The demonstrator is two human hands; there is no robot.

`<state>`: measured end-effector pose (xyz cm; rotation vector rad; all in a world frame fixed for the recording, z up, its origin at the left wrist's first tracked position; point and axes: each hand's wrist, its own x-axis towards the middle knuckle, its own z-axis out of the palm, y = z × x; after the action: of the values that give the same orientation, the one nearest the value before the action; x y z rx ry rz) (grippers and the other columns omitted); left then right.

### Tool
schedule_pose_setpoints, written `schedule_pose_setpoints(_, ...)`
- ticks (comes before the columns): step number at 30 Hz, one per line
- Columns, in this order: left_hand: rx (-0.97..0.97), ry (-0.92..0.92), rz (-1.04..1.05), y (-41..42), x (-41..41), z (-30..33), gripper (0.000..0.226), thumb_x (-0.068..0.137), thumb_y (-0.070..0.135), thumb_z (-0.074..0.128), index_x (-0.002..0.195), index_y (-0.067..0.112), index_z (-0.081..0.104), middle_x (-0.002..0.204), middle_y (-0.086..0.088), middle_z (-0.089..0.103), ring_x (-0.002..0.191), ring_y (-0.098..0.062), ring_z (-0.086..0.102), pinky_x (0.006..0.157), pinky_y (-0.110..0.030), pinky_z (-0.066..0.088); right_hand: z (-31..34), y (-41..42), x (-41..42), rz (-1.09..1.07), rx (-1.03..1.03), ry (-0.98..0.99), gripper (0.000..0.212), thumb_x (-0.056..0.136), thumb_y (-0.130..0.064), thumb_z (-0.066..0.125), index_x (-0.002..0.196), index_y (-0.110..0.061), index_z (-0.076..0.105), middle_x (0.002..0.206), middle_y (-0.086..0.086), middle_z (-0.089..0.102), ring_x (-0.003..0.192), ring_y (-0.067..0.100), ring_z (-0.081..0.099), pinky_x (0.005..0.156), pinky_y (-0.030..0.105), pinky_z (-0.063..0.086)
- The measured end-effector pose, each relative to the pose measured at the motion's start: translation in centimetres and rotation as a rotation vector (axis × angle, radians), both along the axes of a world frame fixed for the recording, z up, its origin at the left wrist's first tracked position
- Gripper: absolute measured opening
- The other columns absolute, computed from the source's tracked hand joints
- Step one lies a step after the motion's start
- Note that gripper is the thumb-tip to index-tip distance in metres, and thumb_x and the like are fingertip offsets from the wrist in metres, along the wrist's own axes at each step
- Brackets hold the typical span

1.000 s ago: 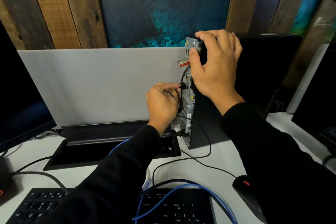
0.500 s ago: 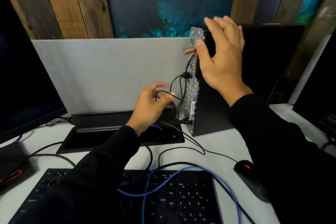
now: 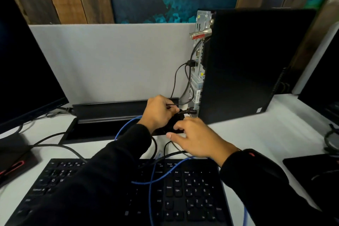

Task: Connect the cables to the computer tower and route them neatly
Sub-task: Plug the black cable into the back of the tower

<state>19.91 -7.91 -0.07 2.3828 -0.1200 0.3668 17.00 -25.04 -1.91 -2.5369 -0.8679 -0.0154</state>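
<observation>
- White desk carries everything, with a grey divider panel standing along its far edge.
- Black computer tower stands upright at the far right, its metal rear panel turned left toward the divider.
- Dark monitor fills the left side.
- Black keyboard lies nearest, partly under the person's black sleeves.
- Open black cable tray is set into the desk just left of the tower's base.
- Blue cable loops across the keyboard and arcs up behind the left wrist.
- Thin black cables hang from ports midway up the rear panel and drop toward the tray.
- Left hand sits low beside the tower's base, fingers curled round a thin black cable there.
- Right hand is just near of it, fingers loosely bent among the cables; whether it grips one, I cannot tell.
</observation>
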Motion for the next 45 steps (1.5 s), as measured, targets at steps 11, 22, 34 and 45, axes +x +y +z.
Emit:
schedule_pose_setpoints(11,0.173,-0.037,-0.109,1.8,-1.8,-3.3,0.023,0.089,0.023,0.078,0.074,0.019,0.061,0.06,0.01,0.056,0.058,-0.006,0.05,0.069,-0.018,0.039,-0.9,-0.6,-0.1,-0.008,0.068,0.193,0.063,0.082,-0.067,0.071,0.133,-0.032,0.062,0.121,-0.01,0.054,0.118,0.009,0.051,0.099,0.028,0.045)
schedule_pose_setpoints(22,0.479,0.518,-0.181,1.6,-0.6,-2.5,0.027,0.106,0.021,0.04,0.093,0.02,0.063,0.113,-0.005,0.065,0.103,-0.023,0.059,0.089,-0.034,0.044,0.8,-3.2,2.0,-0.012,0.076,0.134,0.013,0.098,-0.028,0.067,0.095,-0.023,0.078,0.075,-0.01,0.065,0.077,0.004,0.058,0.081,0.029,0.05)
schedule_pose_setpoints(34,0.341,0.765,-0.188,1.1,1.7,-1.4,0.022,0.106,0.029,0.048,0.095,0.029,0.068,0.116,0.002,0.067,0.112,-0.02,0.057,0.108,-0.038,0.04,0.9,-4.5,1.9,-0.079,0.298,0.136,0.04,0.098,-0.041,0.062,0.068,-0.015,0.062,0.061,0.004,0.059,0.06,0.019,0.058,0.062,0.037,0.051)
schedule_pose_setpoints(45,0.098,0.867,-0.132,0.4,2.2,-1.4,0.026,0.103,0.022,0.053,0.126,0.018,0.063,0.131,-0.006,0.06,0.121,-0.021,0.053,0.103,-0.032,0.037,-0.5,-4.6,2.4,-0.149,0.346,0.139,0.031,0.102,-0.02,0.057,0.077,-0.006,0.067,0.064,0.009,0.06,0.055,0.014,0.051,0.058,0.038,0.049)
